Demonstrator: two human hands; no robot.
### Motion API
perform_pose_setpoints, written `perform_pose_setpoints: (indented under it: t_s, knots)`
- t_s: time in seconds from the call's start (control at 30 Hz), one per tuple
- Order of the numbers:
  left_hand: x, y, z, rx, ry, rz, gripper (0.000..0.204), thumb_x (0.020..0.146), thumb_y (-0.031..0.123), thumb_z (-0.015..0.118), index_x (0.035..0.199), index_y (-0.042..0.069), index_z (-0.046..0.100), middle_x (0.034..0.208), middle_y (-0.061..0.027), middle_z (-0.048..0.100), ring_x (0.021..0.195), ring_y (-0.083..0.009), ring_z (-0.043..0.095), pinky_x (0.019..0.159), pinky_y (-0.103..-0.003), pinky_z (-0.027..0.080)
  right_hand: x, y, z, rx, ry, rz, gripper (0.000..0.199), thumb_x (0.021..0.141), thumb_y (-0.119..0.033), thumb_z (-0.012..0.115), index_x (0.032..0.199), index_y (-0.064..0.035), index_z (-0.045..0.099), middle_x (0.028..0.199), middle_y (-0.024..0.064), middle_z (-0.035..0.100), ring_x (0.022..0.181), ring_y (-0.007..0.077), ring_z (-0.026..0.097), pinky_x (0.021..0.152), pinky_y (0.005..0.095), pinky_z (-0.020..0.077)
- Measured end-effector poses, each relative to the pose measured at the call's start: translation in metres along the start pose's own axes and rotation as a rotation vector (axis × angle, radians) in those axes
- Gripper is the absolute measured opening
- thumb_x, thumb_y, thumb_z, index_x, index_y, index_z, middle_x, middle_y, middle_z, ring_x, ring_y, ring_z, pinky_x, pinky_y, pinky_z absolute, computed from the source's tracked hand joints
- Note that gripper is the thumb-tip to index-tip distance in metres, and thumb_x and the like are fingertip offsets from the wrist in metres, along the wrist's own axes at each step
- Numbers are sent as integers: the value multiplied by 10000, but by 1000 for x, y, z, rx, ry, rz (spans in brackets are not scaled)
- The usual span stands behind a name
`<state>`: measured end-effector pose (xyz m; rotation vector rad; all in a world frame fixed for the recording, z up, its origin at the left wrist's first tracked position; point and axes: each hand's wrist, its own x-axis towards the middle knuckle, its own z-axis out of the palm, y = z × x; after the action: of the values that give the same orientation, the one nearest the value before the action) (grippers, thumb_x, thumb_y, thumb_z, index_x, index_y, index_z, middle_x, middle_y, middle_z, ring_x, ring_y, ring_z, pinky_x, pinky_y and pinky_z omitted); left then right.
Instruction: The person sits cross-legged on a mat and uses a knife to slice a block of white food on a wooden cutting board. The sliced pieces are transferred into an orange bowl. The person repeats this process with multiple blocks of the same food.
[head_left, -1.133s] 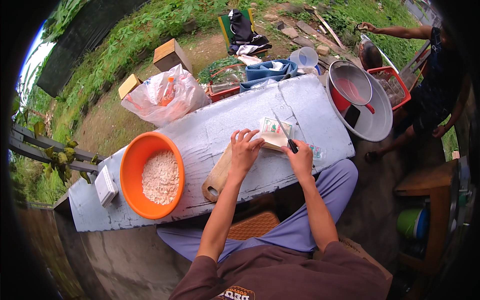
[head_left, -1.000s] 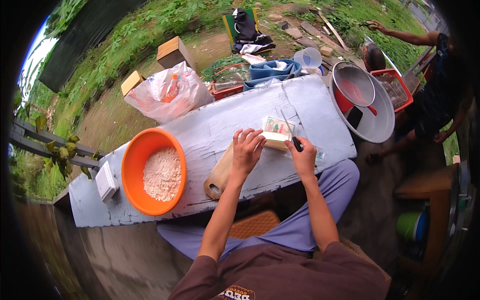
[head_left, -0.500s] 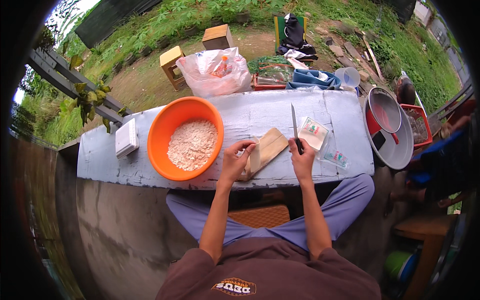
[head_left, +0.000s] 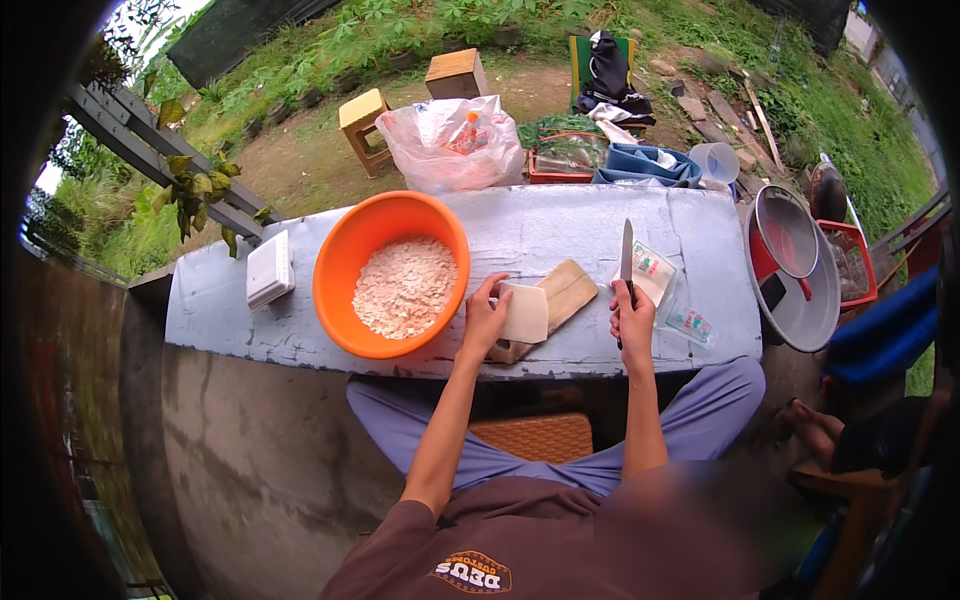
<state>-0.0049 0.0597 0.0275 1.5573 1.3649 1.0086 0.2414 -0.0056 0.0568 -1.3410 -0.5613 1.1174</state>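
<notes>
My left hand point(head_left: 486, 320) pinches a thin, pale square sheet point(head_left: 526, 316) by its left edge. It is held flat side up over the wooden cutting board point(head_left: 570, 287), covering its middle. My right hand point(head_left: 634, 325) is wrapped around the black handle of a knife point(head_left: 627, 252), whose blade points up and away from me, off the board's right side. Left of my left hand stands an orange basin point(head_left: 330, 315) holding many small pale flat pieces point(head_left: 408, 285). Just beyond my right hand lies an opened clear packet with pale square sheets point(head_left: 655, 272).
A clear plastic wrapper point(head_left: 690, 322) lies on the silvery table point(head_left: 560, 215). A white lidded box point(head_left: 269, 270) sits at the left. Bags crowd the far edge, including a whitish plastic bag point(head_left: 440, 160). A grey basin point(head_left: 815, 320) with a strainer stands right, near another person's legs.
The sheet in my left hand has turned from nearly edge-on to showing its broad face. The knife stays in my right hand, its blade now more upright. The whole view has shifted slightly.
</notes>
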Motion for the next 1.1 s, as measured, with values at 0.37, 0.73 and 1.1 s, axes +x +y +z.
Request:
perform_pose_setpoints:
  t_s: [0.37,0.73,1.1]
  knots:
    - [-17,2,23,395,39,123,513,820,175,757,1286,33,594,1133,-210,608,1071,-389,588,952,-460,471,-38,24,-20,-565,-15,-111,303,968,-275,655,990,27,653,659,53,592,590,162,554,568,335,439]
    - [-47,6,38,251,-12,-2,336,843,157,715,1160,51,681,981,-220,709,901,-406,686,807,-447,534,-11,57,19,-773,64,-381,250,925,-245,649,987,-3,648,794,195,675,751,386,664,685,441,500]
    - [-16,-1,37,252,81,239,505,873,90,678,1354,16,541,1337,-230,532,1160,-374,566,1002,-429,467,-34,51,-1,-668,13,-219,258,872,-213,722,988,10,668,828,133,693,752,211,654,720,361,510]
